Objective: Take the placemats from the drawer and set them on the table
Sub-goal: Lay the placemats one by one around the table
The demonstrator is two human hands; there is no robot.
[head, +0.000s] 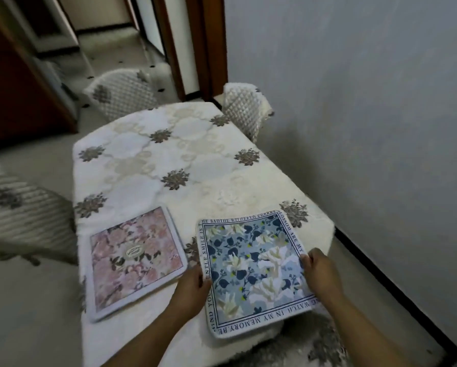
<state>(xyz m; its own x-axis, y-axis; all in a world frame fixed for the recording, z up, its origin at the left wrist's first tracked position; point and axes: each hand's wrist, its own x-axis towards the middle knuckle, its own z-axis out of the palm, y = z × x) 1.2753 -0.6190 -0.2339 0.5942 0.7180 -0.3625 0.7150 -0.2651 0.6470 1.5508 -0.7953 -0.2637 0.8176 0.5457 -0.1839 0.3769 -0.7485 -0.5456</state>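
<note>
A blue floral placemat (251, 268) with lettering around its border lies at the near right of the table (169, 154), its near edge hanging over the table's front. My left hand (193, 287) grips its left edge and my right hand (320, 274) grips its right edge. A pink floral placemat (134, 260) lies flat on the near left of the table, apart from both hands. The drawer is not in view.
The table wears a cream cloth with brown flower motifs. Two white quilted chairs (121, 96) (246, 107) stand at its far end, another chair (23, 213) at the left. A grey wall (368, 115) runs close along the right. A doorway opens beyond.
</note>
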